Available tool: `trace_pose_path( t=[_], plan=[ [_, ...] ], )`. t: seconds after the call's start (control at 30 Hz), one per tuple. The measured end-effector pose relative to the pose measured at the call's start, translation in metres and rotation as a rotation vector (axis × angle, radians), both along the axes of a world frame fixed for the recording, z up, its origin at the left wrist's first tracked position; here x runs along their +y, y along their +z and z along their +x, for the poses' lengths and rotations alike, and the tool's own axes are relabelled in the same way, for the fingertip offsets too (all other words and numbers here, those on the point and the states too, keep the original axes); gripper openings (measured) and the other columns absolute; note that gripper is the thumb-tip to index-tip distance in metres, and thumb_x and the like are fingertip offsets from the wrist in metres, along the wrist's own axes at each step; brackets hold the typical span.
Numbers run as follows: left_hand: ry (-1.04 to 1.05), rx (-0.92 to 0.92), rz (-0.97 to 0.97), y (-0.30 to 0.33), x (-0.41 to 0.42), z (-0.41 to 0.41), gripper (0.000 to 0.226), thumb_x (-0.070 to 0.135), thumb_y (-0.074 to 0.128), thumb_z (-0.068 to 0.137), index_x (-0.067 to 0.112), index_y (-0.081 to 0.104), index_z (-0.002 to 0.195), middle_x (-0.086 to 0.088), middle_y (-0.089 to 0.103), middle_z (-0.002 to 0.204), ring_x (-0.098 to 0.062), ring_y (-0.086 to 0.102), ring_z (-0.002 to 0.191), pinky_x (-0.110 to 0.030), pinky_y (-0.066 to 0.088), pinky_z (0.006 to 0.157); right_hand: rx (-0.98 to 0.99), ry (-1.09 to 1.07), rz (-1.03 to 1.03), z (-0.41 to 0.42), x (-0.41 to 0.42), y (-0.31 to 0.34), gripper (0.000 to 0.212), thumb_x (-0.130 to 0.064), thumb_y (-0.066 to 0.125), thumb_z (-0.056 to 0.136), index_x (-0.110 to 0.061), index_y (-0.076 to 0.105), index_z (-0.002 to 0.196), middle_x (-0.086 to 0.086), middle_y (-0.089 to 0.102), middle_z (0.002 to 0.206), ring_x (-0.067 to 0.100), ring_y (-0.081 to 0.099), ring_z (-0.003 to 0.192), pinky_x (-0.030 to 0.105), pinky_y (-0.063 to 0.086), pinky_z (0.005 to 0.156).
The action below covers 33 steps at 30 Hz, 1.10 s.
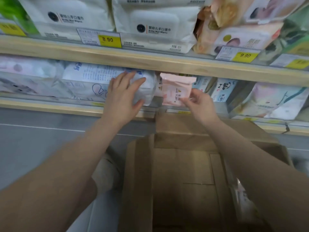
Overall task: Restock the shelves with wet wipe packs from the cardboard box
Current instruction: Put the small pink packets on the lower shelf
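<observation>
Pinching a soft pink wet wipe pack by its lower right corner with the right hand, held upright, crimped top edge up, at the mouth of the lower wooden shelf. Pressing the left hand, fingers spread straight, against a puffy white pack just beside. Standing below: open brown cardboard box, matte.

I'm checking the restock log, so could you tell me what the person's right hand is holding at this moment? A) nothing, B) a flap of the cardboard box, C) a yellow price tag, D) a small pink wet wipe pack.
D: the right hand pinches the lower edge of a small pink pack at the lower shelf's front, above the cardboard box.
</observation>
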<state>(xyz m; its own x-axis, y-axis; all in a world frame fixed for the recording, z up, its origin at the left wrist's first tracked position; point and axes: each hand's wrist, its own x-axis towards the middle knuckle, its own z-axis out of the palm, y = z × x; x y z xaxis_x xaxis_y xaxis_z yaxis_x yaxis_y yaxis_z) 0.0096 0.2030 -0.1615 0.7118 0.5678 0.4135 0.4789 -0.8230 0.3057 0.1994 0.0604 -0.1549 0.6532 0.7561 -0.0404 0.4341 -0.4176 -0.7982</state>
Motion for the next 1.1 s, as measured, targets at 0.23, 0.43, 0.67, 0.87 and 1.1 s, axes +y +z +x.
trace_pose_path(
  t=[0.23,0.43,0.67,0.87,1.1],
  plan=[
    [0.068,0.167,0.189,-0.034,0.005,0.003,0.072,0.046,0.057,0.082,0.029,0.028,0.146,-0.009,0.028,0.152,-0.033,0.020,0.142,-0.056,0.010,0.113,0.000,-0.065,-0.030,0.026,0.051,-0.046,0.025,-0.019,0.063,0.088,0.006,0.061,0.093,0.022,0.067,0.090,0.036,0.063,0.085,0.045,0.051,0.080],
    [0.111,0.105,0.237,-0.047,0.007,0.009,0.069,0.047,0.056,0.081,0.030,0.031,0.144,-0.007,0.032,0.151,-0.031,0.023,0.140,-0.055,0.011,0.113,-0.007,-0.141,-0.032,0.025,0.084,-0.076,0.027,-0.009,0.060,0.087,0.000,0.056,0.112,0.005,0.057,0.095,0.016,0.054,0.088,0.023,0.043,0.078],
    [0.106,0.129,0.208,-0.045,0.006,0.008,0.070,0.047,0.057,0.080,0.028,0.032,0.143,-0.009,0.033,0.150,-0.033,0.023,0.140,-0.056,0.011,0.112,0.031,-0.164,-0.016,0.019,0.074,-0.077,0.033,-0.009,0.061,0.088,-0.004,0.050,0.118,0.003,0.052,0.094,0.014,0.050,0.083,0.000,0.036,0.057],
    [0.048,0.067,-0.026,-0.014,-0.026,0.018,0.066,0.034,0.055,0.081,0.015,0.036,0.140,-0.013,0.042,0.141,-0.032,0.031,0.135,-0.058,0.020,0.111,0.079,-0.133,0.019,0.013,0.016,-0.030,0.020,-0.010,0.058,0.090,-0.011,0.052,0.110,-0.006,0.052,0.076,0.018,0.057,0.075,0.022,0.046,0.070],
    [-0.335,0.184,-0.156,0.001,-0.133,0.054,0.054,0.031,0.055,0.085,0.019,0.042,0.137,-0.001,0.045,0.136,-0.021,0.042,0.125,-0.040,0.037,0.101,-0.048,-0.173,0.036,0.012,-0.110,0.025,0.012,-0.006,0.058,0.088,-0.012,0.060,0.099,0.000,0.059,0.081,-0.001,0.054,0.070,0.004,0.039,0.065]
  ],
)
